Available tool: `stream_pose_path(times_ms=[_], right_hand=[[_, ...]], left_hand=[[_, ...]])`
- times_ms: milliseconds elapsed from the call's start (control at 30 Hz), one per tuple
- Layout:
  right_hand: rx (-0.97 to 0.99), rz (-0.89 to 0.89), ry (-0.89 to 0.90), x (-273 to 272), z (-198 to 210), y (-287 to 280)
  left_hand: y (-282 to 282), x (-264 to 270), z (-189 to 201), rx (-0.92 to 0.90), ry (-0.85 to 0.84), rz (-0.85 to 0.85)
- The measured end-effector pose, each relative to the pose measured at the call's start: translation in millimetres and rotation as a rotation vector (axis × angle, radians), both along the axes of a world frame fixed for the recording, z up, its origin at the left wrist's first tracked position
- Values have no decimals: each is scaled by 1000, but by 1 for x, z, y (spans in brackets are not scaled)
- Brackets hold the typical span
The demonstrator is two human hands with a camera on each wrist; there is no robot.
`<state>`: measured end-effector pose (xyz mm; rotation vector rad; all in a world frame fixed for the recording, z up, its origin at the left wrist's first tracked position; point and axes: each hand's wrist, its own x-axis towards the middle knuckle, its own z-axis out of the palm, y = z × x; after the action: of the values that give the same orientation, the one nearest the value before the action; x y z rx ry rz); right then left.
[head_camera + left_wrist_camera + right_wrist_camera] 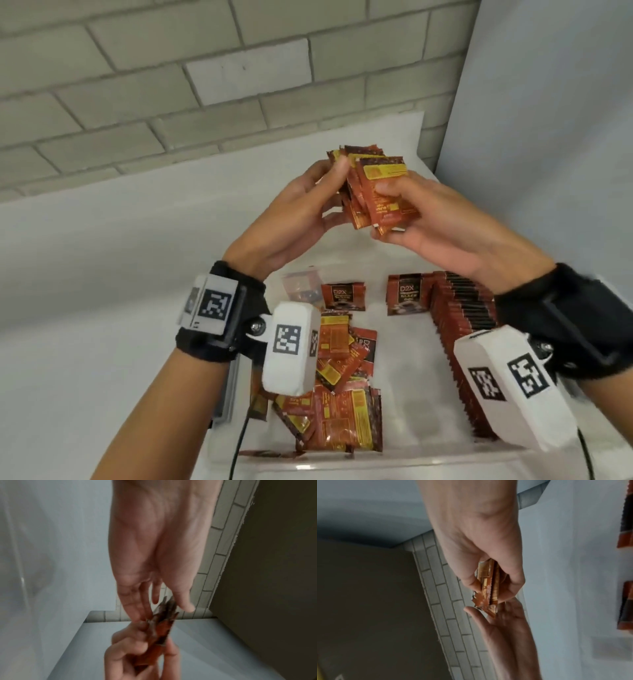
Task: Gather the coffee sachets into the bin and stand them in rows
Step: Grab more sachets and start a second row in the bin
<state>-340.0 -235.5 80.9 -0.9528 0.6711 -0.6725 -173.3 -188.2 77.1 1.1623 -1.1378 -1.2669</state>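
Grey brick wall (171,85) stood behind a white desk (85,257), with a pale panel (548,102) closing off the right side. On the desk sat a clear bin (394,460), used below as the reference point.

Both hands were raised above the far end of the bin, holding one fanned bundle of coffee sachets (371,186) between them. The right hand (435,226) gripped the bundle, thumb pressed on the front sachet and fingers curled round the back; the right wrist view showed the same bundle (488,588) clamped between thumb and curled fingers. The left hand (298,219) was only partly closed: its thumb rested against the upper left edge of the bundle and its fingers lay fairly straight behind and beneath it. In the left wrist view the left hand (154,561) reached the sachet edges (164,622) with extended fingers, the picture being blurred at that point.

Inside the bin, a long row of standing sachets (462,329) ran along its right side. A loose heap of sachets (339,394) lay flat and overlapping in its left half. Two single sachets (342,296) stood face-forward at the bin's far end.

Each wrist carried a black strap with white marker blocks (291,349).
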Motion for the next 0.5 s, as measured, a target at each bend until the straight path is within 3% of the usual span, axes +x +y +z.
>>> stream_pose_path(times_ms=[67,167,300,400,500], right_hand=[[83,-29,-80,1,-2,-4],[230,-51,-200,1,-6,-6],[264,11,-255,1,-13,-7],[242,88,-246,3,-16,-4],[262,154,-272,4,-16,-3]], left_hand=[[-5,-3,-8,-107,-57,57],[-9,-6,-17,-306,-352,9],[-10,-14,-25,-489,-629,-21],[-13,-15,-30,-509,-654,23],[-14,-15,-31,-497,-536,35]])
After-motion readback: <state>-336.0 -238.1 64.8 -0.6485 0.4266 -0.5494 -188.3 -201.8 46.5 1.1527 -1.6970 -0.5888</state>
